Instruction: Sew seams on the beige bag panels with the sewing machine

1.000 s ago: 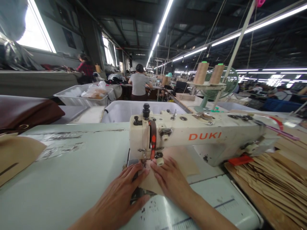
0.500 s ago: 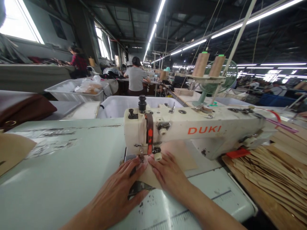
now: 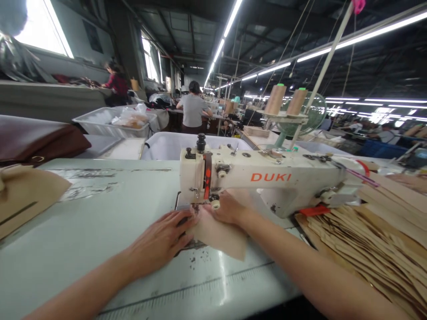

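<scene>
A white sewing machine (image 3: 267, 173) marked DUKI stands over a beige, leather-like piece (image 3: 222, 235), which lies under its presser foot (image 3: 196, 208). One corner of the piece points towards me. My left hand (image 3: 167, 233) rests palm down left of the foot, fingers apart, their tips at the piece's edge. On the other side, my right hand (image 3: 228, 208) lies at the right edge of the piece, beneath the machine arm. A tension dial and the machine head hide most of its fingers, so their grip does not show.
Stacked beige strips (image 3: 363, 249) lie on a board at the right. Another beige piece (image 3: 33, 195) is on the table's left side. Behind the machine stand a white bin (image 3: 160, 144), thread cones (image 3: 276, 100) and a fan (image 3: 315, 113). A co-worker (image 3: 193, 109) sits further back.
The beige piece has turned, so its corner now juts towards me. My right hand has moved further under the machine arm. My left hand stays beside the foot, and the view has shifted slightly.
</scene>
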### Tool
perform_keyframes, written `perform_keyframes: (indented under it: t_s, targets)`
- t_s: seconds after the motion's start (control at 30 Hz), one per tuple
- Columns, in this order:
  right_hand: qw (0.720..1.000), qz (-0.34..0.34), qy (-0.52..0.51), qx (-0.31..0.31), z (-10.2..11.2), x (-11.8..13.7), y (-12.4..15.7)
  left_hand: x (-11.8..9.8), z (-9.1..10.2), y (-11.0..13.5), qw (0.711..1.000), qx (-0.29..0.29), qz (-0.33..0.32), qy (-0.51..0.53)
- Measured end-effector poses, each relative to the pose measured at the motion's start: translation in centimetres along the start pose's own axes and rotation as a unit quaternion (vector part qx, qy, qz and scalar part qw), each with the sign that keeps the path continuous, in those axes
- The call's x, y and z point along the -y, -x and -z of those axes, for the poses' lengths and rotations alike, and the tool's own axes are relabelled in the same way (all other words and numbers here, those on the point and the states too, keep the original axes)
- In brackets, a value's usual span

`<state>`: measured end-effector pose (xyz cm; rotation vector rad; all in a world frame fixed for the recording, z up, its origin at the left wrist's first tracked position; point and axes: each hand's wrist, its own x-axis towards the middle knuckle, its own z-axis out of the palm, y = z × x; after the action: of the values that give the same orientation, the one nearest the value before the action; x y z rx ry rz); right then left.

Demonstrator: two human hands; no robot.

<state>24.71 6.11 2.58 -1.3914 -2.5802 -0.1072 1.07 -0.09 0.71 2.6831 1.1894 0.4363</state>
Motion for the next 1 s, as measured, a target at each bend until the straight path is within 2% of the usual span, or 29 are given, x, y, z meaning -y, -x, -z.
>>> perform_keyframes:
  t_s: [0.13, 0.27, 0.4, 0.57, 0.8, 0.9, 1.0]
  targets:
    - [0.998, -0.041, 0.033, 0.019, 0.5, 1.9, 3.4, -0.3, 1.6, 0.6, 0.998, -0.025, 0.053, 0.019]
    - [0.998, -0.061, 0.028, 0.005, 1.0, 3.6, 5.3, -0.5, 1.0, 0.6, 0.998, -0.035, 0.04, 0.016]
    - [0.998, -0.031, -0.045, 0.011, -0.8, 5.2, 5.4, -0.4, -0.4, 0.2, 0.999, -0.039, 0.006, 0.019]
    - [0.991, -0.122, -0.05, -0.007, -3.1, 7.8, 5.6, -0.1, -0.6, 0.2, 0.999, -0.036, -0.033, 0.025]
    - [0.992, -0.09, -0.085, 0.015, -2.6, 7.4, 6.2, 0.6, -1.4, 0.9, 0.996, -0.06, -0.062, -0.017]
    - [0.991, -0.096, -0.086, 0.024, -2.9, 7.3, 6.2, 1.1, -1.8, 1.1, 0.996, -0.06, -0.061, -0.02]
    - [0.991, -0.101, -0.083, 0.008, -3.4, 7.5, 6.0, 1.6, -1.9, 1.1, 0.997, -0.052, -0.051, -0.028]
